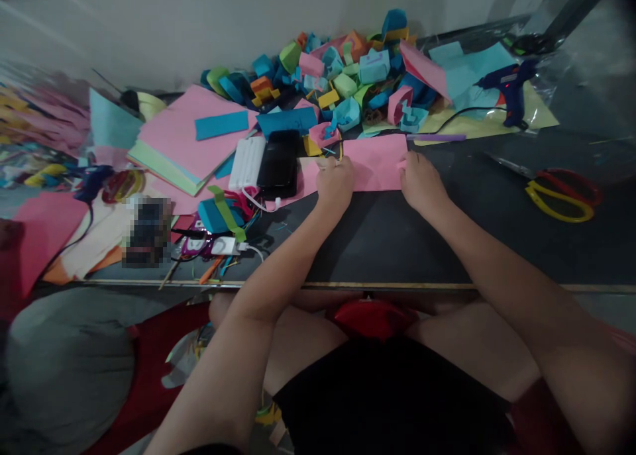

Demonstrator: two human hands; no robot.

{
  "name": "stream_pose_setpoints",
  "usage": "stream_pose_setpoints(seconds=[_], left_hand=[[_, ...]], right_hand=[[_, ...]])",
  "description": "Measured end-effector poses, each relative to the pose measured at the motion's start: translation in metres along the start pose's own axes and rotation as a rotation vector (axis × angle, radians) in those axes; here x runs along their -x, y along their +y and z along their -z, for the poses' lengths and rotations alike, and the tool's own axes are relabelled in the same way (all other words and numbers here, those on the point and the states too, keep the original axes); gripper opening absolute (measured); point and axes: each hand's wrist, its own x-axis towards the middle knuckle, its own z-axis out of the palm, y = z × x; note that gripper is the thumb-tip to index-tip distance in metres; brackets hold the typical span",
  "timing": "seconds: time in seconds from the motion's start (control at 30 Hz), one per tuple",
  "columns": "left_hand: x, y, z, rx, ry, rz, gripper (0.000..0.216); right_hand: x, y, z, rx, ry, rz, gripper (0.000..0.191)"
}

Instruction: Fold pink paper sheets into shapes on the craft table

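A pink paper sheet (376, 161) lies flat on the dark table (397, 236) in front of me. My left hand (335, 180) pinches its left edge with closed fingers. My right hand (420, 180) grips its right edge, fingers curled on the paper. Both forearms reach forward over the table's front edge from my lap.
A heap of folded coloured paper pieces (342, 77) fills the back. A blue glue gun (509, 87) sits back right, red and yellow scissors (564, 193) on the right. A black phone (278, 163), a white power bank (247, 162) and a paper stack (183, 137) lie left.
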Motion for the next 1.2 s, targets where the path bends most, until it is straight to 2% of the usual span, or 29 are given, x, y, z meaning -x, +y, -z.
stream_pose_setpoints(seconds=[0.17,0.3,0.4,0.5,0.57,0.63,0.77,0.87,1.0,1.1,1.2], left_hand=[[-0.001,0.004,-0.007,-0.011,0.070,-0.025,0.046],[0.000,0.003,-0.004,-0.039,0.066,-0.066,0.053],[0.003,0.002,0.001,0.012,0.097,-0.193,0.057],[0.014,0.008,0.003,0.048,-0.013,-0.408,0.054],[0.026,0.016,-0.001,0.058,-0.107,-0.480,0.052],[0.041,0.024,-0.006,0.070,-0.159,-0.469,0.062],[0.063,0.029,-0.014,0.069,-0.200,-0.343,0.101],[0.067,0.026,-0.010,0.048,-0.220,-0.265,0.110],[0.065,0.026,-0.004,0.028,-0.264,-0.244,0.116],[0.065,0.026,-0.002,0.028,-0.259,-0.255,0.115],[0.066,0.027,-0.002,0.032,-0.258,-0.253,0.117]], right_hand=[[0.003,-0.005,0.004,0.076,0.063,0.066,0.055],[0.004,-0.013,0.006,0.115,0.052,0.161,0.058],[0.001,-0.013,0.002,0.083,0.064,0.222,0.059],[-0.003,-0.010,-0.002,0.038,0.078,0.236,0.060],[-0.004,-0.009,-0.002,0.021,0.065,0.223,0.060],[-0.004,-0.008,-0.001,0.010,0.047,0.208,0.061],[-0.003,-0.010,0.001,0.013,0.029,0.176,0.060],[-0.002,-0.012,0.003,0.038,0.001,0.169,0.059],[0.000,-0.012,0.008,0.054,-0.009,0.188,0.057],[0.003,-0.007,0.008,-0.032,-0.016,0.362,0.058],[0.005,0.001,0.006,-0.126,-0.175,0.598,0.059]])
